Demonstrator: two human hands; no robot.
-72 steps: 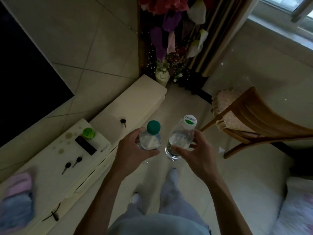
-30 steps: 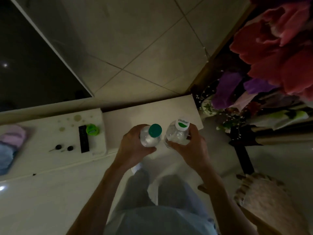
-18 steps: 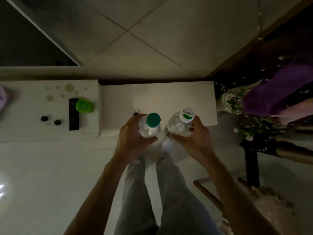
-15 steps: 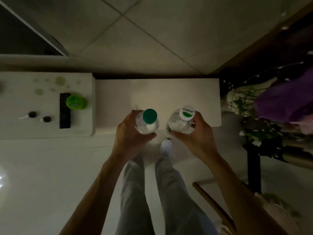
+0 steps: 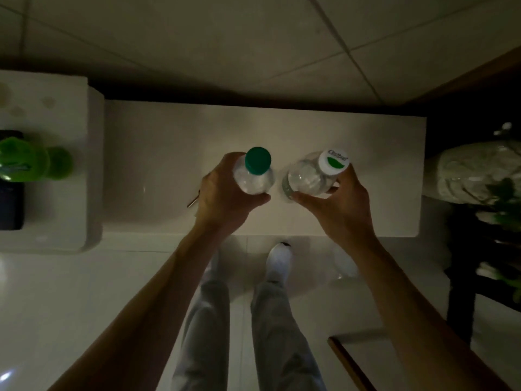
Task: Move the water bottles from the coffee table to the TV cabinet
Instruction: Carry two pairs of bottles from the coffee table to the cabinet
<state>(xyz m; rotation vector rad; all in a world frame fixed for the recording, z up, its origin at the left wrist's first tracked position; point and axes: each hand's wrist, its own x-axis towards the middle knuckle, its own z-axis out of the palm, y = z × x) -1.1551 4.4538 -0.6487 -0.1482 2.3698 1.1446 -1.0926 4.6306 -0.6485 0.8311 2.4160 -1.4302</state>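
Observation:
I look straight down at the low white TV cabinet (image 5: 366, 153). My left hand (image 5: 222, 193) grips a clear water bottle with a dark green cap (image 5: 255, 173). Right beside it, my right hand (image 5: 335, 204) grips a second clear bottle with a white and green cap (image 5: 315, 176). Both bottles are upright over the cabinet's lower right section, close together. Whether their bases touch the top is hidden by my hands.
A key (image 5: 193, 201) pokes out from under my left hand. On the raised cabinet section at left sit a green object (image 5: 28, 162) and a black remote (image 5: 10, 204). A potted plant in pale wrapping (image 5: 473, 176) stands right of the cabinet. My feet are at its front edge.
I have stepped up to the cabinet and leaned over it. Both hands have carried the bottles forward from above the floor to above the cabinet top, grips unchanged.

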